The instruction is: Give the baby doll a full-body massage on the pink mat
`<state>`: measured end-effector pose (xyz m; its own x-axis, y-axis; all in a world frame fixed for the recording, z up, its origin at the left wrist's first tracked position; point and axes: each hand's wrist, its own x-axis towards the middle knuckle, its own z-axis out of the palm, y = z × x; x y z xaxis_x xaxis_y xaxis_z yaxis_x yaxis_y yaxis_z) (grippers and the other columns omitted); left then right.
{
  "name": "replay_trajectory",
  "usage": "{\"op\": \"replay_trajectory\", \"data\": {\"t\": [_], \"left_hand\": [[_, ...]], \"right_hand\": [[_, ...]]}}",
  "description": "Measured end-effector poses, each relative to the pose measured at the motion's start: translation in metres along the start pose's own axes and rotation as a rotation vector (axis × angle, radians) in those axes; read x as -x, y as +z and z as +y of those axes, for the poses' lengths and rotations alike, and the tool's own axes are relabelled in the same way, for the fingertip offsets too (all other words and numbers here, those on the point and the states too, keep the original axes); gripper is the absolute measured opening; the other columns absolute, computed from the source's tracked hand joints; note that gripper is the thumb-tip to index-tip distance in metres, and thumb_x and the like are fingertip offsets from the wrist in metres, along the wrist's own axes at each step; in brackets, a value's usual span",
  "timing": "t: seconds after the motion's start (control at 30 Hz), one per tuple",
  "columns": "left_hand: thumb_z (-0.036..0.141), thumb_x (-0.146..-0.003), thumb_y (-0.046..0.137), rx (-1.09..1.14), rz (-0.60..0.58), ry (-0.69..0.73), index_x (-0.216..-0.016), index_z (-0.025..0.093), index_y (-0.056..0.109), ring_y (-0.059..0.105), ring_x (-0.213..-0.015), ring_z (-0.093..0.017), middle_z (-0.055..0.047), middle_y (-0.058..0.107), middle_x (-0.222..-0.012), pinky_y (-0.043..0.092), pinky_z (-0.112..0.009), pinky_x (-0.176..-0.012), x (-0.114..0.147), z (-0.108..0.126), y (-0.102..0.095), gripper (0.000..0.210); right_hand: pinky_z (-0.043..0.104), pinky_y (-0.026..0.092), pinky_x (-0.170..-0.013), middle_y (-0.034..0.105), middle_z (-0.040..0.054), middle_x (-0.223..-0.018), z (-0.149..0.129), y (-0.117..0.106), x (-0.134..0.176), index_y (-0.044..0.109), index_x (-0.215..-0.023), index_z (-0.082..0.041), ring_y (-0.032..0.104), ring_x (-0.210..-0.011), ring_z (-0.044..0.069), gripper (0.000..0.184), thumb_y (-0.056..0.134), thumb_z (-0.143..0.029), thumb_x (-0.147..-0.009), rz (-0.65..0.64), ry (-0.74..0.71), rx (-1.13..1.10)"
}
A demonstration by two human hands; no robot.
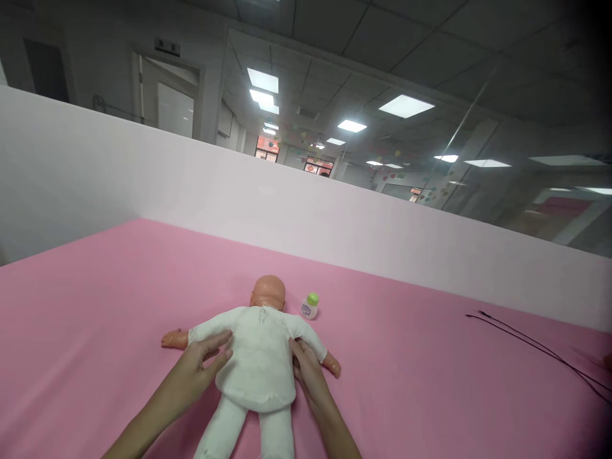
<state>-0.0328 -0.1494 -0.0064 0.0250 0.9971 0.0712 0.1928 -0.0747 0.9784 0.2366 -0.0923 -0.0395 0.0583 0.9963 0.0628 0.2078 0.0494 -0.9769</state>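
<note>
Evidently the doll, in white cloth, lies flat on the pink surface, between the two hands; no face shows, so it seems to be face down. The left grip is loose and unclenched, thumb parted from the fingers, with fingertips against one side of the torso. The right grip sits at the opposite side, below the doll's outstretched arm; whether it squeezes, I cannot tell, as part of it is hidden. Good handling here, I judge, means keeping both palms level with each other, pressing evenly through the soft body, and supporting the trunk rather than tugging an arm. The small bottle with a green cap stands just beside the head, so elbows and sleeve cloth deserve care there.
</note>
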Motion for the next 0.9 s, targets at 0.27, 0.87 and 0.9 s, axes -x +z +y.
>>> {"op": "replay_trajectory", "data": {"t": [0.27, 0.87, 0.9], "left_hand": [[0.048, -0.100, 0.052, -0.454, -0.194, 0.424, -0.156, 0.029, 0.043, 0.030, -0.153, -0.031, -0.008, 0.037, -0.163, 0.023, -0.053, -0.127, -0.044, -0.011, 0.056, 0.060], [0.041, -0.103, 0.037, -1.028, 0.241, 0.490, -0.140, 0.023, 0.063, 0.033, -0.150, -0.041, -0.014, 0.049, -0.156, 0.025, -0.067, -0.119, -0.070, -0.098, -0.020, 0.048], [0.041, -0.103, 0.037, -0.975, 0.270, 0.499, -0.139, 0.021, 0.063, 0.031, -0.151, -0.041, -0.016, 0.048, -0.156, 0.025, -0.067, -0.119, -0.069, -0.087, -0.018, 0.049]], "right_hand": [[0.049, 0.027, -0.126, 0.043, 0.0062, -0.160, -0.010, 0.016, 0.016, 0.057, -0.144, -0.028, 0.036, -0.150, 0.027, 0.049, 0.050, -0.046, -0.099, -0.114, -0.401, 0.361], [0.055, 0.028, -0.124, 0.055, 0.0058, -0.151, 0.014, -0.034, 0.001, 0.063, -0.139, -0.026, 0.046, -0.144, 0.031, 0.053, 0.059, -0.053, -0.094, -0.158, -0.242, 0.360], [0.055, 0.033, -0.121, 0.061, 0.0061, -0.146, 0.010, -0.041, -0.002, 0.069, -0.132, -0.027, 0.051, -0.140, 0.032, 0.047, 0.060, -0.052, -0.093, -0.126, -0.249, 0.354]]}}
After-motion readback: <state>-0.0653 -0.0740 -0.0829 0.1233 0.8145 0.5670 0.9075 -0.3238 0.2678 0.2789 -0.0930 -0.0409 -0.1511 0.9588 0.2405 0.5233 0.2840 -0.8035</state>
